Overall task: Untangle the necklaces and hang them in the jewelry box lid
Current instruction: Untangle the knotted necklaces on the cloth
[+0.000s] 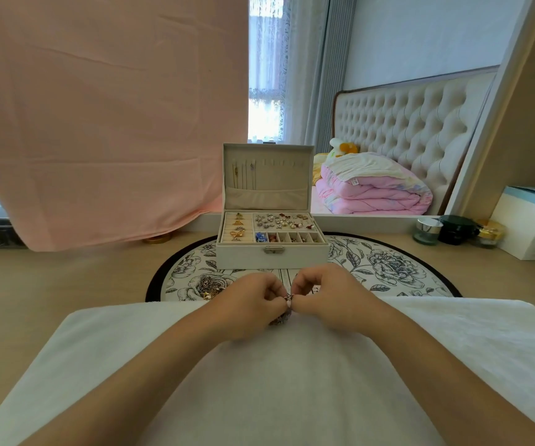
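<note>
In the upright lid (267, 201) of the cream jewelry box we see a few thin chains (236, 172) already hanging on the left hooks, while the hooks on the right are free. A tangled heap of gold and dark necklaces (210, 286) lies unsorted on the round flowered mat (388, 265), just left of the hands. So we judge that the task is in its early part and most of the work is left.

The left hand (253, 304) and the right hand (327, 297) meet over the white towel (292, 381), in front of the box. Both are closed, their fingertips pinching a small knotted necklace (281, 318) between them. It is partly hidden by the fingers, so it is perhaps one chain, perhaps several.
</note>
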`<state>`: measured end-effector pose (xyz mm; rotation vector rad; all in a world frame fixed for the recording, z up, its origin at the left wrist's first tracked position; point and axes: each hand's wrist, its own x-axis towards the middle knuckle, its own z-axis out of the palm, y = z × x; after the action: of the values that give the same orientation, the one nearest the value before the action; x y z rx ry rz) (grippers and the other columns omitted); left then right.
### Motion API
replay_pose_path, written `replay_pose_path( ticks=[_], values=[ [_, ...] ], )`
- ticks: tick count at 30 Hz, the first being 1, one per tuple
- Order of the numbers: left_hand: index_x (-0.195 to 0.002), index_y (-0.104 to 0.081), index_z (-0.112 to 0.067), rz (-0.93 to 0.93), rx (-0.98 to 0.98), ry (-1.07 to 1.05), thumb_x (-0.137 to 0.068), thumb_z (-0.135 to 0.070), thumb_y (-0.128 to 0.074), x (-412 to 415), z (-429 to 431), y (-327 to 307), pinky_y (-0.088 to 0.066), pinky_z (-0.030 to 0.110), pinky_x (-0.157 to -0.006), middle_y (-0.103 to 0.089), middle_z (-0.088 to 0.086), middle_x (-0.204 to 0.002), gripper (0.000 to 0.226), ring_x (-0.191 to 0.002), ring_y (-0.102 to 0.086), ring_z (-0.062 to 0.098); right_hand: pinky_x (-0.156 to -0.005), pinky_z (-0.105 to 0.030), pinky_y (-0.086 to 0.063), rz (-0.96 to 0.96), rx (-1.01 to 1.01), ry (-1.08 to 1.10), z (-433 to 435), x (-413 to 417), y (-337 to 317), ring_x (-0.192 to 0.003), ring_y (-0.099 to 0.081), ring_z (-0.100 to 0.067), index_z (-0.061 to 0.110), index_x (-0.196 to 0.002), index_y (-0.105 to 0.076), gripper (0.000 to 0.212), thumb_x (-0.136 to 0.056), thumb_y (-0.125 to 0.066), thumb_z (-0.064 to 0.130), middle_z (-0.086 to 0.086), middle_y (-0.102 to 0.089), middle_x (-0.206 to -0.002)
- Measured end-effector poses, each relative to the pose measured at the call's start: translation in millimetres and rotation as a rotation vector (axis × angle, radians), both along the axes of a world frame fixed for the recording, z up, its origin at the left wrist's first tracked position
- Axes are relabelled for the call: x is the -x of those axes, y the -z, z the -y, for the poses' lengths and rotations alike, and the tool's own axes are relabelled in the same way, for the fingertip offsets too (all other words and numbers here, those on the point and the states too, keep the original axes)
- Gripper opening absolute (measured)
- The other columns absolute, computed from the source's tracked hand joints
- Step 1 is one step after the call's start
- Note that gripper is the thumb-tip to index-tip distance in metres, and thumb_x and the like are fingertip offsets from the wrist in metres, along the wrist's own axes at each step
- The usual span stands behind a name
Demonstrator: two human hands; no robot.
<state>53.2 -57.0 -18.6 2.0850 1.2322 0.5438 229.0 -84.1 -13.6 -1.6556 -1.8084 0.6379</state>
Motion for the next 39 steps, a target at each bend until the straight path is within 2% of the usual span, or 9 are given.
replay_pose_path(
  ticks=[6, 13, 19, 22, 24, 27, 33, 36, 39],
  values=[
    [-0.101, -0.073, -0.016, 0.502, 0.221, -0.026, -0.090, -0.016, -0.073, -4, 2, -1, -0.041, 0.021, -0.056, -0.070, 0.013, -0.084, 0.011, -0.067, -0.053, 0.016, -0.057, -0.030, -0.050, 0.013, 0.004, -0.007, -3, -4, 0, -0.054, -0.055, -0.006, 0.024, -0.069, -0.066, 0.017, -0.076, -0.078, 0.015, 0.002, -0.069, -0.077],
    [-0.104, -0.073, -0.029, 0.430, 0.147, -0.011, -0.093, -0.027, -0.069, 0, -4, -2, -0.050, 0.017, -0.067, -0.076, -0.009, -0.086, 0.012, -0.069, -0.062, 0.000, -0.049, -0.013, -0.038, -0.430, 0.191, -0.090, 3, -14, -9, -0.051, -0.052, -0.002, 0.010, -0.082, -0.073, 0.017, -0.089, -0.073, 0.026, 0.000, -0.062, -0.065],
    [-0.122, -0.064, -0.018, 0.433, 0.284, 0.018, -0.088, -0.020, -0.075, 1, -6, -1, -0.057, 0.030, -0.090, -0.078, 0.000, -0.100, 0.036, -0.094, -0.074, 0.017, -0.077, -0.038, -0.053, -0.675, 0.195, -0.079, -7, -12, -10, -0.072, -0.068, -0.018, 0.007, -0.092, -0.071, 0.026, -0.095, -0.063, 0.032, -0.012, -0.073, -0.084],
    [-0.117, -0.068, -0.012, 0.522, 0.352, -0.009, -0.095, -0.013, -0.066, -1, -9, -5, -0.056, 0.025, -0.080, -0.078, 0.003, -0.098, 0.023, -0.084, -0.072, 0.012, -0.057, -0.035, -0.055, -0.777, 0.225, -0.049, -11, -12, -14, -0.064, -0.067, -0.022, 0.002, -0.101, -0.067, 0.027, -0.100, -0.058, 0.027, -0.016, -0.072, -0.084],
    [-0.114, -0.069, -0.011, 0.545, 0.393, -0.011, -0.098, -0.011, -0.060, 0, -15, -8, -0.058, 0.025, -0.075, -0.078, 0.005, -0.096, 0.018, -0.079, -0.070, 0.012, -0.043, -0.026, -0.040, -0.761, 0.228, -0.020, -14, -14, -14, -0.050, -0.057, -0.018, 0.003, -0.101, -0.065, 0.025, -0.100, -0.058, 0.027, -0.010, -0.071, -0.075],
    [-0.117, -0.064, -0.014, 0.461, 0.347, -0.009, -0.100, -0.014, -0.058, 5, -24, -12, -0.056, 0.028, -0.073, -0.077, 0.005, -0.088, 0.018, -0.071, -0.066, 0.013, -0.039, -0.020, -0.025, -0.668, 0.268, -0.010, -22, -19, -15, -0.040, -0.040, -0.011, 0.006, -0.097, -0.066, 0.022, -0.100, -0.059, 0.026, -0.005, -0.070, -0.075],
    [-0.110, -0.054, -0.036, 0.064, -0.011, 0.104, -0.102, -0.024, -0.053, 10, -36, -3, -0.044, 0.023, -0.054, -0.070, -0.007, -0.073, 0.014, -0.054, -0.050, 0.006, -0.042, -0.021, -0.023, -0.368, 0.412, -0.064, -42, -17, -5, -0.045, -0.034, -0.012, 0.015, -0.090, -0.071, 0.011, -0.095, -0.068, 0.023, -0.008, -0.072, -0.085],
    [-0.103, -0.052, -0.041, -0.101, -0.195, 0.141, -0.097, -0.042, -0.058, 12, -42, 7, -0.043, 0.023, -0.059, -0.062, -0.011, -0.072, 0.008, -0.059, -0.051, 0.000, -0.040, -0.020, -0.025, -0.323, 0.429, -0.082, -53, -16, 2, -0.044, -0.036, -0.010, 0.016, -0.095, -0.074, 0.009, -0.095, -0.068, 0.023, -0.007, -0.068, -0.080],
    [-0.107, -0.055, -0.042, -0.181, -0.362, 0.120, -0.089, -0.054, -0.065, 12, -46, 16, -0.043, 0.020, -0.066, -0.058, -0.018, -0.095, 0.024, -0.076, -0.053, -0.002, -0.038, -0.019, -0.026, -0.300, 0.423, -0.084, -63, -17, 3, -0.044, -0.039, -0.008, 0.016, -0.109, -0.073, 0.016, -0.096, -0.067, 0.021, -0.009, -0.060, -0.081]
  ],
)
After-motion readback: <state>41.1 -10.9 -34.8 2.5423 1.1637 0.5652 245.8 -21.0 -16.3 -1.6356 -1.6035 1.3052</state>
